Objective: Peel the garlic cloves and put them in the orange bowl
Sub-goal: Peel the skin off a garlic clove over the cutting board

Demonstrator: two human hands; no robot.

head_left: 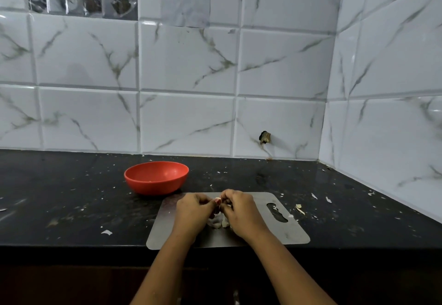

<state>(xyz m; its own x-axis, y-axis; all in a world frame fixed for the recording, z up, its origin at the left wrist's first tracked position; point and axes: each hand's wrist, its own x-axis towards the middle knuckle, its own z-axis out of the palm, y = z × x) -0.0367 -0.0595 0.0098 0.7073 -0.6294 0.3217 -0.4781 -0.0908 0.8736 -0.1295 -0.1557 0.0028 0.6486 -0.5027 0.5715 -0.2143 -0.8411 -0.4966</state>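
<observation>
Just the head view here, looking down on a black speckled surface (71, 197) backed by white marble-look wall tiles (186, 118). Got both hands bunched close together over a grey metal cutting board (275, 233) lying at the near edge.

Seeing the left hand (195, 211) with fingers curled in, pinching a small pale garlic clove (217, 201) at the fingertips. Same deal with the right hand (239, 211), curled and nipping that clove from the other side. Can only make out a sliver of it between the thumbs, so can't tell how much skin is on it.

Right under the hands, spotting a little heap of pale garlic bits (216, 223) on the board, half covered by the knuckles. Honestly can't say whether cloves or peels.

Got the orange bowl (156, 178) sitting upright on the surface right by the board's far-left corner, near the hands but apart from them. Maybe a few pale specks low inside, too small to name.

Also seeing the board's handle slot (277, 212) off to the right with a scrap caught in it, plus white peel flakes (106, 232) scattered over the surface on both sides. Noticing a dark chipped hole (264, 137) low in one tile.
</observation>
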